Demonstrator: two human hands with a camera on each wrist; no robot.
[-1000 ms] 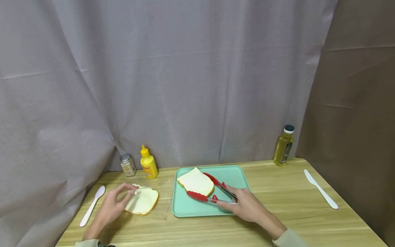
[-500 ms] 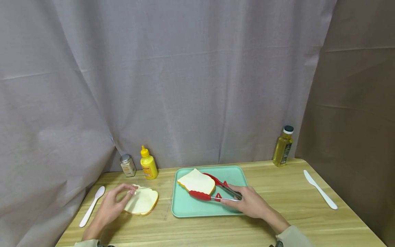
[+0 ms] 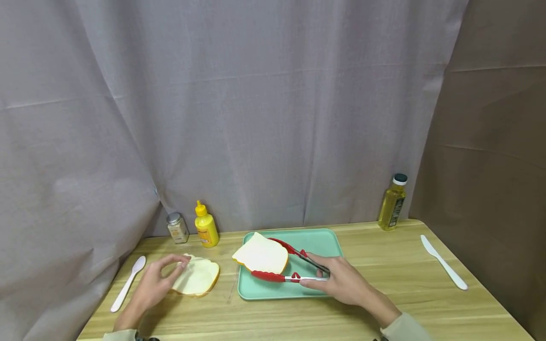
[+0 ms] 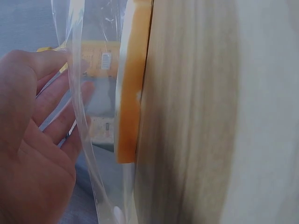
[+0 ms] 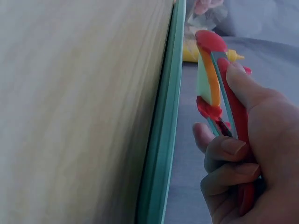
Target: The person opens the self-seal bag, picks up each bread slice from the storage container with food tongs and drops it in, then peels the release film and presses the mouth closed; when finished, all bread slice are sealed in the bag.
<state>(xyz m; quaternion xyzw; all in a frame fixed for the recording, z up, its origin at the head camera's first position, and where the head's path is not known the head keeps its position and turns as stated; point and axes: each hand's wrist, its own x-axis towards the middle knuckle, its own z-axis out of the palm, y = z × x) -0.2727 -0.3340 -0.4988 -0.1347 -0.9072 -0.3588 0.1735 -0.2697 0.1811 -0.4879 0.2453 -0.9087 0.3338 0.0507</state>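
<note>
My right hand (image 3: 347, 284) grips a pair of tongs (image 3: 268, 276) with red tips. Between the tips is a white bread slice (image 3: 261, 254) with an orange-brown crust, over the left part of the green tray (image 3: 317, 240). In the right wrist view the slice (image 5: 214, 81) appears raised beyond the tray's rim (image 5: 168, 112). My left hand (image 3: 154, 282) pinches the edge of a clear plastic bag (image 4: 87, 149) between thumb and fingers. A second bread slice (image 3: 199, 277) lies flat on the table inside that bag, partly hidden by the hand.
Behind the bag stand a yellow squeeze bottle (image 3: 206, 229) and a small spice jar (image 3: 177, 229). A white spoon (image 3: 128, 284) lies at the left, a white knife (image 3: 443, 262) at the right. An oil bottle (image 3: 392, 203) stands at the back right.
The tongs with the bread slice first shift slightly right, then move left and rise, bringing the slice over the tray's left edge. The left hand stays in place at the bag.
</note>
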